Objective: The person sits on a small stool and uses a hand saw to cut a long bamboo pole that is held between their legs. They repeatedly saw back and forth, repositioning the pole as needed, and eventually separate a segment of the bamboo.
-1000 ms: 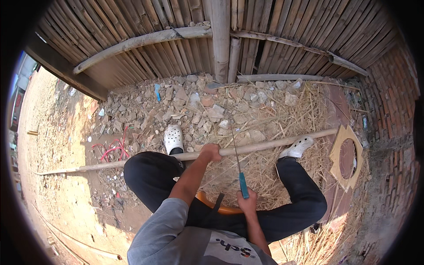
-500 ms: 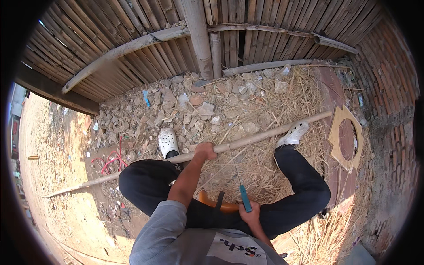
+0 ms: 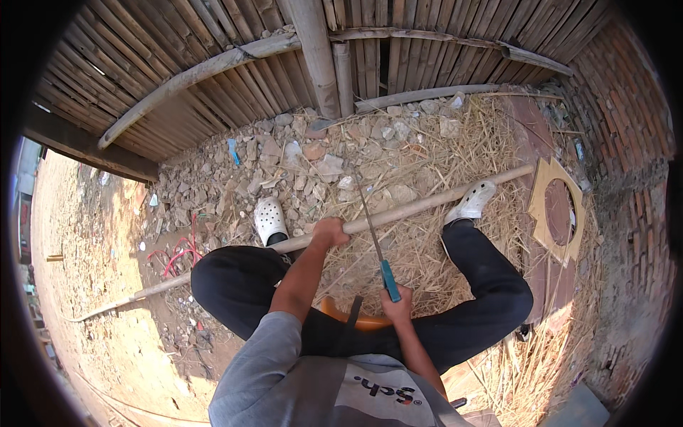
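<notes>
The left hand [image 3: 329, 232] is clenched around a long bamboo pole [image 3: 427, 203], gripping it from above at roughly mid-length. The pole is pale tan, slender and nearly straight, and runs diagonally across the ground from lower left, where its thin end lies on bare soil, to upper right, where its thicker end rests on straw near a flat wooden board with a round cut-out [image 3: 556, 211]. The pole passes across the person's legs, between a white clog on the left foot [image 3: 270, 219] and a white clog on the right foot [image 3: 471, 201]. The right hand [image 3: 395, 307] is closed around the blue handle of a handsaw [image 3: 377, 245]. The saw blade is narrow and grey, extends upward away from the person, and crosses the pole just right of the left hand; whether the teeth contact the pole cannot be determined. The person sits on a low orange seat [image 3: 334, 313], dark trousers spread to either side. Stone rubble [image 3: 320, 164] and dry straw [image 3: 434, 249] cover the ground ahead, bounded by a bamboo slat fence [image 3: 213, 92] and a brick wall [image 3: 640, 142] at right
</notes>
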`<control>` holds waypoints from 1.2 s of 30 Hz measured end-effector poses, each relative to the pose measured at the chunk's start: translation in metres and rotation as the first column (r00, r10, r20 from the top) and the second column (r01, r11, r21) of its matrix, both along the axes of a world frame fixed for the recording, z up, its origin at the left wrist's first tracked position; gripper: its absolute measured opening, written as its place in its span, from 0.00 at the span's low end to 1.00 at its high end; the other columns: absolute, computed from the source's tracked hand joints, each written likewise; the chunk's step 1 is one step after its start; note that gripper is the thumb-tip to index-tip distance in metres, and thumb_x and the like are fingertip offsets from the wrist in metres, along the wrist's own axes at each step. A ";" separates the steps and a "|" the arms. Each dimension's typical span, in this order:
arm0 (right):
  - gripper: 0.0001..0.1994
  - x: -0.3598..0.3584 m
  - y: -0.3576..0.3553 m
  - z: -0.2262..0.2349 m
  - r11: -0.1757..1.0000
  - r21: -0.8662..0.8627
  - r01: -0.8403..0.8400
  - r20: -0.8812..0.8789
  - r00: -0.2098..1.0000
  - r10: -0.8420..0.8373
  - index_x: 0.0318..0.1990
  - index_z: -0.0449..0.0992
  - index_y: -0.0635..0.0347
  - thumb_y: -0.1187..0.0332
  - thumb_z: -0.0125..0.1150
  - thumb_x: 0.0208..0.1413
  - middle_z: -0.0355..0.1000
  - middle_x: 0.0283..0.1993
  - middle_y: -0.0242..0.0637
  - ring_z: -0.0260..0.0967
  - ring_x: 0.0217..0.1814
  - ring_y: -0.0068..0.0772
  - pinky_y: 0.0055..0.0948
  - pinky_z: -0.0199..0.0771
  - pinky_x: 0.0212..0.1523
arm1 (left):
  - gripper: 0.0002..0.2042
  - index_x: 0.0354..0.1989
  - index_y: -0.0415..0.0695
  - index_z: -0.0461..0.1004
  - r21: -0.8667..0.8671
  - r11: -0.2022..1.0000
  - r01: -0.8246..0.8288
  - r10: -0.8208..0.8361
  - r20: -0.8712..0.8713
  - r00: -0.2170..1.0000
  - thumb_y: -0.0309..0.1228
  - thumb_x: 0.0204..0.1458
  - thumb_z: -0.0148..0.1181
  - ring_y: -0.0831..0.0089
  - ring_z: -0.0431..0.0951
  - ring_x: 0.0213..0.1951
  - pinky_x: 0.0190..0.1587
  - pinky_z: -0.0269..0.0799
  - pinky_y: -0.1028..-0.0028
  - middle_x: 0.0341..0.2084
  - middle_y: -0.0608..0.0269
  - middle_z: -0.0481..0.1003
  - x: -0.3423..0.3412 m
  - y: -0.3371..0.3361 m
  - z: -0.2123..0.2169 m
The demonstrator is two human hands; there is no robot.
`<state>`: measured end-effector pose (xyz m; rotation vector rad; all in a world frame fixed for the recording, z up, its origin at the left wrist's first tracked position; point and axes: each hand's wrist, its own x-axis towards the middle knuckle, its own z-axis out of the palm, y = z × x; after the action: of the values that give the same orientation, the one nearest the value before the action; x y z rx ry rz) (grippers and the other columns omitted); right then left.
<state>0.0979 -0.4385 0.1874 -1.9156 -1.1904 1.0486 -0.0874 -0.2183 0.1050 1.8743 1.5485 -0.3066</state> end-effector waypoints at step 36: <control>0.12 0.037 -0.015 0.068 0.995 0.022 0.094 -0.111 0.990 -0.091 0.15 0.66 0.64 0.71 0.60 0.44 0.58 0.11 0.33 0.57 0.15 0.18 0.29 0.60 0.18 | 0.24 0.44 0.45 0.80 -0.106 0.994 0.029 -0.031 -0.013 0.999 0.39 0.35 0.59 0.57 0.78 0.47 0.51 0.73 0.62 0.43 0.49 0.78 0.046 -0.005 0.011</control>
<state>0.1347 -0.4532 0.2554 -1.8490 -1.0396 1.0691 -0.0412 -0.2231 0.1165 1.8182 1.4854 -0.4082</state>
